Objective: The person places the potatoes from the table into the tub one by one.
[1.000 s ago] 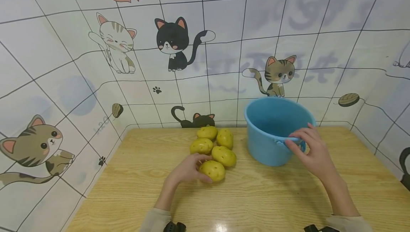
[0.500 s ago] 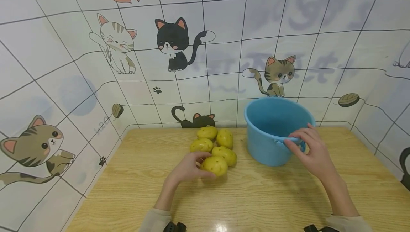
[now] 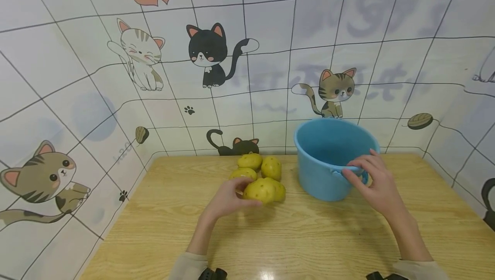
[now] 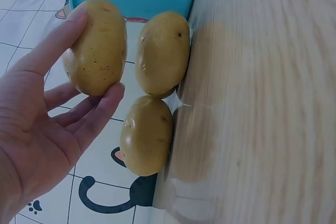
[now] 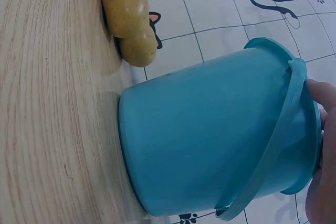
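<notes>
My left hand (image 3: 228, 200) grips a yellow potato (image 3: 260, 190) between thumb and fingers. In the left wrist view that potato (image 4: 98, 48) is off the table, beside two others. Behind it in the head view lie more potatoes: one (image 3: 279, 190) partly covered by the held one, one (image 3: 242, 173) by my fingers, and two (image 3: 249, 160) farther back. A blue bucket (image 3: 322, 181) stands upright to their right. My right hand (image 3: 377, 181) pinches the bucket's near right rim, thumb outside. In the right wrist view the bucket's handle (image 5: 273, 150) hangs down along its side.
The wooden table (image 3: 301, 241) runs back to a wall (image 3: 270, 65) covered in tile lines and cartoon cats. The bucket stands close to that wall. Side walls rise at left and right.
The left hand has lifted the nearest potato off the table and brought it slightly up and right, in front of another potato. The right hand stays on the bucket rim.
</notes>
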Available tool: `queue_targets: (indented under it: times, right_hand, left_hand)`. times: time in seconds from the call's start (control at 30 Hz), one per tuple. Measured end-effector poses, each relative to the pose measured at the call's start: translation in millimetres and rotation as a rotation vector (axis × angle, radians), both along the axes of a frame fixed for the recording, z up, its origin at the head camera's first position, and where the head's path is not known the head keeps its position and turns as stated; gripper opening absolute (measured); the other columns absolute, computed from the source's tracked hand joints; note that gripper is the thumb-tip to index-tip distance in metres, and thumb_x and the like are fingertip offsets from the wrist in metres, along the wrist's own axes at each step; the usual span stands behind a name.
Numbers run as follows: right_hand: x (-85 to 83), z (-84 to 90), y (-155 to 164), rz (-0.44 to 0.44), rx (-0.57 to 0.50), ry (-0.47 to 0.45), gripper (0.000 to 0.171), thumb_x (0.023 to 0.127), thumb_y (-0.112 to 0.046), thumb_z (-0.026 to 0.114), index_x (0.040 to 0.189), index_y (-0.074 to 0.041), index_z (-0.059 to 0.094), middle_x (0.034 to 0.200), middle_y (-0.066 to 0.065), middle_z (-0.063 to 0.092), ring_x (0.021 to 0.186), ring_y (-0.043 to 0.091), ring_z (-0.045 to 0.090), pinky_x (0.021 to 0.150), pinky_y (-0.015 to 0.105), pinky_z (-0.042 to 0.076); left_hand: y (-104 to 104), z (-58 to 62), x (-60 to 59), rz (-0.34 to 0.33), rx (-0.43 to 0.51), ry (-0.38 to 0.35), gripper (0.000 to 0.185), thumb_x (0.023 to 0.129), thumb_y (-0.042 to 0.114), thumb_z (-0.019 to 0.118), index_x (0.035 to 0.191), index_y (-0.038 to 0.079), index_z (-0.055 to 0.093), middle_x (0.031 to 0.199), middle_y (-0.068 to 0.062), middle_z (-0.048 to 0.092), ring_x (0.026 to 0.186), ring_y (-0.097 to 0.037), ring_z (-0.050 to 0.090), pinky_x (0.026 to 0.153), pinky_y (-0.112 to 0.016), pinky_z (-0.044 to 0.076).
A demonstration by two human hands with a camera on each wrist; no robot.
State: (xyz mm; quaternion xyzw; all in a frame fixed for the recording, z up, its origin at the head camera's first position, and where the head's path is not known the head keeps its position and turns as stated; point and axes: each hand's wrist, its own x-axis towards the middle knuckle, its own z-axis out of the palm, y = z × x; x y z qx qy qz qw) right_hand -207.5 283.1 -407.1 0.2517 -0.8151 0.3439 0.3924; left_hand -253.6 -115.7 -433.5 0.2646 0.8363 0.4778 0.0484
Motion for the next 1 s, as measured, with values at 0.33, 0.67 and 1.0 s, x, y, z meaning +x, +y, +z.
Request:
queue_targets:
  times: [0.33,0.67,1.0]
  right_hand:
    - [0.1,-0.2,-0.9,0.005,-0.002,0.011,0.008,0.090,-0.014,0.076,0.089,-0.010,0.069,0.094,-0.001,0.063,0.102,0.003,0.052,0.122,0.042,0.019]
    - [-0.1,-1.5,-2.4,0.016,-0.008,0.030,0.011,0.092,-0.017,0.076,0.089,-0.009,0.069,0.094,0.002,0.064,0.101,0.005,0.052,0.122,0.043,0.020]
    - [-1.4,-2.3,-1.1,0.017,-0.006,0.024,0.010,0.091,-0.016,0.076,0.090,-0.009,0.069,0.094,0.002,0.064,0.102,0.004,0.052,0.122,0.043,0.019]
  left_hand:
    - [12.9,12.9,-0.8,0.126,0.115,0.051,0.064,0.078,0.034,0.089,0.131,0.009,0.064,0.113,-0.004,0.068,0.098,-0.018,0.061,0.083,-0.036,0.056]
    - [32.9,24.4,1.7,0.191,0.260,0.110,0.061,0.074,0.030,0.092,0.126,0.014,0.066,0.108,0.000,0.067,0.097,-0.020,0.062,0.079,-0.041,0.058]
    - [51.6,35.1,5.6,0.269,0.337,0.206,0.062,0.074,0.028,0.091,0.129,0.012,0.065,0.111,0.000,0.068,0.097,-0.017,0.062,0.078,-0.038,0.059]
